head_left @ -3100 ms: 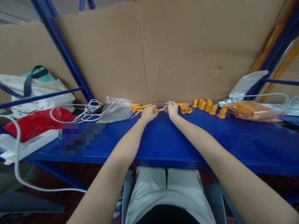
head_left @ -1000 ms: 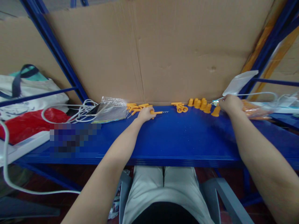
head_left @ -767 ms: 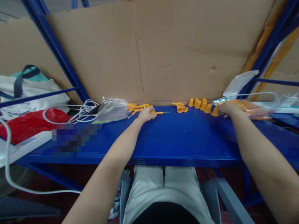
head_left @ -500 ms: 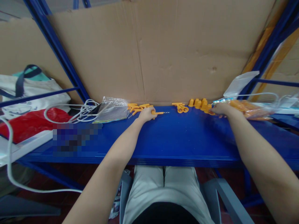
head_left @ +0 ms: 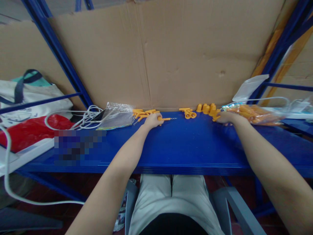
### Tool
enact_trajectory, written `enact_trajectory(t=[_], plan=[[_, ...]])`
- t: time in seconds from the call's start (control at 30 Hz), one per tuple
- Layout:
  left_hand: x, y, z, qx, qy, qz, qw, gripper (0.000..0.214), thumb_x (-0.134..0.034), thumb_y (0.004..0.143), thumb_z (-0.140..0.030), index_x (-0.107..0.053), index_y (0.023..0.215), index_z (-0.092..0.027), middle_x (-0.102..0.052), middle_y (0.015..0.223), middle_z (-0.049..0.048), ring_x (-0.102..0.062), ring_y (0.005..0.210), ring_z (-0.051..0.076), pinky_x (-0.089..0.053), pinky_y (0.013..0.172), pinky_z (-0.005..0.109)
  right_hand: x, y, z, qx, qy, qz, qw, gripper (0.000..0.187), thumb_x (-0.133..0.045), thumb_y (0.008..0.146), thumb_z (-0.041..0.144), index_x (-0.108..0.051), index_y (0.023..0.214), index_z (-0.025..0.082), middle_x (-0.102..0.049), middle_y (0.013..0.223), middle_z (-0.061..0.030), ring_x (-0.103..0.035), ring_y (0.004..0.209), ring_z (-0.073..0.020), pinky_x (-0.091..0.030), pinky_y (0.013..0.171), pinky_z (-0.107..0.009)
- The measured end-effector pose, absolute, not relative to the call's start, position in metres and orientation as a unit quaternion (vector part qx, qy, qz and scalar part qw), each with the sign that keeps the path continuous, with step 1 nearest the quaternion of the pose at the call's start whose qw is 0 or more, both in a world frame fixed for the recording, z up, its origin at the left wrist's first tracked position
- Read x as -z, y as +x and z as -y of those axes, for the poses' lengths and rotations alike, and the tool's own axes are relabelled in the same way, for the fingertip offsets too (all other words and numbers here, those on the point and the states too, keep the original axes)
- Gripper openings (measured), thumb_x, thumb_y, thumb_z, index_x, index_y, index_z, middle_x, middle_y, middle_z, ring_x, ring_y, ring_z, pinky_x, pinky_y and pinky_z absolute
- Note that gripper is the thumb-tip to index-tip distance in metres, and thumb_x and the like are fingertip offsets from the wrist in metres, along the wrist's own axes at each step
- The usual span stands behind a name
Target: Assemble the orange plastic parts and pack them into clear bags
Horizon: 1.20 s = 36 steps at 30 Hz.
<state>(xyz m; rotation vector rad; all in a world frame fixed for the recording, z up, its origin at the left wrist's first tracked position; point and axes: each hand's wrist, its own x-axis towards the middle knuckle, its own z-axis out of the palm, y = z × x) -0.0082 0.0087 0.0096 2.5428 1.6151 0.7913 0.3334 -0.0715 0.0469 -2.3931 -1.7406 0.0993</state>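
Observation:
My left hand [head_left: 153, 120] is closed around the handle of a yellow corkscrew [head_left: 166, 119], its metal spiral pointing right. Behind that hand lie several more yellow corkscrew pieces [head_left: 140, 113]. At the right, my right hand [head_left: 226, 117] has its fingers on a yellow cup-shaped cap [head_left: 216, 117] at the near end of a group of similar yellow caps [head_left: 205, 108]. Its fingertips are partly hidden. Between the hands, yellow pieces with round open ends [head_left: 189, 114] lie on the blue table [head_left: 183, 143].
A clear bag of yellow parts [head_left: 259, 114] lies beyond my right wrist. To the left are a clear plastic bag [head_left: 116, 116], coiled white cable [head_left: 91, 116], a red bag [head_left: 36, 130] and a cloth tote [head_left: 51, 98]. Cardboard [head_left: 183, 58] stands along the back.
My right hand has shifted slightly left, closer onto the near yellow cap. My left hand stays in place with the corkscrew.

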Motion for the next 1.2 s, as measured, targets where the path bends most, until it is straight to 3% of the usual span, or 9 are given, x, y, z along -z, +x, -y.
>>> enact_trajectory(t=[0.13, 0.23, 0.37, 0.57, 0.73, 0.93, 1.2], plan=[[-0.010, -0.008, -0.008, -0.254, 0.817, -0.517, 0.020, 0.017, -0.065, 0.072, -0.027, -0.070, 0.086, -0.018, -0.070, 0.075, 0.0033, -0.067, 0.077, 0.020, -0.049, 0.068, 0.026, -0.048, 0.332, 0.071, -0.054, -0.811, 0.583, -0.002, 0.020, -0.052, 0.084, 0.009, -0.066, 0.098, 0.007, -0.065, 0.058, -0.0110, -0.063, 0.053, -0.0212, -0.047, 0.052, -0.029], [-0.010, -0.008, -0.007, -0.258, 0.818, -0.514, 0.021, 0.016, -0.065, 0.073, -0.026, -0.070, 0.086, -0.018, -0.070, 0.074, 0.0029, -0.067, 0.077, 0.019, -0.048, 0.067, 0.026, -0.046, 0.336, 0.067, -0.003, -0.803, 0.595, -0.024, 0.029, -0.055, 0.079, 0.003, -0.068, 0.105, 0.004, -0.072, 0.083, -0.0198, -0.071, 0.079, -0.0271, -0.050, 0.067, -0.031], [-0.011, -0.007, -0.006, -0.251, 0.819, -0.516, 0.019, 0.015, -0.065, 0.074, -0.026, -0.070, 0.087, -0.018, -0.071, 0.074, 0.0032, -0.067, 0.076, 0.019, -0.047, 0.066, 0.025, -0.044, 0.343, 0.062, 0.033, -0.804, 0.593, -0.022, 0.037, -0.057, 0.080, 0.008, -0.066, 0.116, 0.005, -0.068, 0.112, -0.0239, -0.065, 0.106, -0.0309, -0.048, 0.081, -0.034], [-0.011, -0.008, -0.006, -0.248, 0.823, -0.511, 0.023, 0.018, -0.064, 0.075, -0.027, -0.070, 0.089, -0.018, -0.071, 0.072, 0.0029, -0.066, 0.073, 0.019, -0.047, 0.067, 0.026, -0.041, 0.330, 0.055, 0.060, -0.739, 0.668, 0.056, 0.037, -0.064, 0.080, 0.026, -0.067, 0.113, 0.010, -0.070, 0.108, -0.0172, -0.065, 0.101, -0.0275, -0.047, 0.084, -0.031], [-0.012, -0.007, -0.005, -0.250, 0.826, -0.505, 0.010, 0.019, -0.065, 0.076, -0.028, -0.069, 0.091, -0.017, -0.071, 0.077, 0.0042, -0.066, 0.076, 0.020, -0.047, 0.069, 0.027, -0.033, 0.299, 0.054, 0.076, -0.654, 0.737, 0.151, 0.035, -0.060, 0.082, 0.024, -0.065, 0.115, 0.014, -0.069, 0.111, -0.0131, -0.065, 0.100, -0.0258, -0.047, 0.086, -0.034], [-0.012, -0.002, -0.004, -0.235, 0.844, -0.482, -0.021, 0.023, -0.063, 0.079, -0.028, -0.069, 0.098, -0.017, -0.071, 0.084, 0.0056, -0.065, 0.081, 0.021, -0.047, 0.073, 0.029, -0.019, 0.268, 0.056, 0.138, -0.544, 0.811, 0.164, 0.033, -0.055, 0.087, 0.024, -0.065, 0.118, 0.015, -0.068, 0.118, -0.0144, -0.062, 0.111, -0.0297, -0.044, 0.093, -0.040], [-0.009, 0.002, -0.005, -0.237, 0.855, -0.458, -0.046, 0.023, -0.065, 0.079, -0.031, -0.068, 0.098, -0.020, -0.071, 0.090, 0.0059, -0.065, 0.084, 0.022, -0.047, 0.071, 0.029, 0.007, 0.257, 0.045, 0.205, -0.499, 0.821, 0.187, 0.034, -0.049, 0.092, 0.024, -0.064, 0.121, 0.014, -0.066, 0.123, -0.0147, -0.061, 0.112, -0.0291, -0.046, 0.086, -0.039]])
